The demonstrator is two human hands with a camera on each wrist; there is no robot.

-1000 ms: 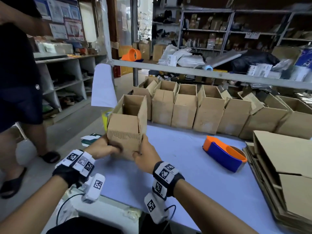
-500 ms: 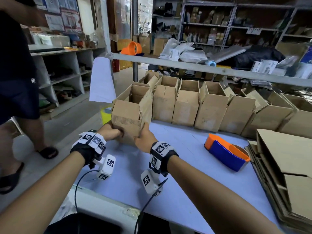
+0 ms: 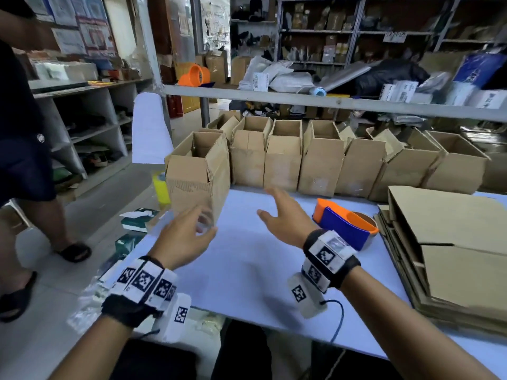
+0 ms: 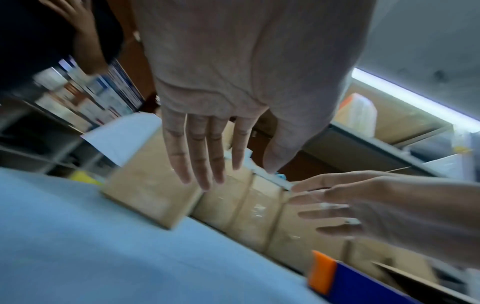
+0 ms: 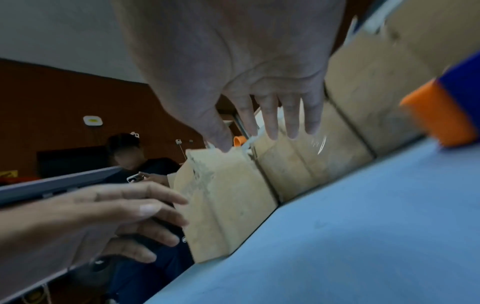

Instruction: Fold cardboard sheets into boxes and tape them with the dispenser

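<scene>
A folded cardboard box (image 3: 197, 171) stands upright with its top open at the left end of the row, on the blue table (image 3: 247, 270). The same box (image 4: 153, 185) (image 5: 223, 205) shows in both wrist views. My left hand (image 3: 192, 231) hovers just in front of it, fingers straight, holding nothing. My right hand (image 3: 279, 212) is open too, over the table to the box's right. The orange and blue tape dispenser (image 3: 345, 223) lies right of my right hand. Flat cardboard sheets (image 3: 450, 242) are stacked at the right.
A row of several open boxes (image 3: 318, 160) lines the table's far edge. A metal shelf rail (image 3: 329, 101) runs above them. A person (image 3: 22, 149) in dark clothes stands on the floor at the left. Packets (image 3: 137, 218) lie beside the table's left edge.
Both hands have let go of the box, which now stands at the left end of the row. The hands have drawn back and spread open, the right one drifting right.
</scene>
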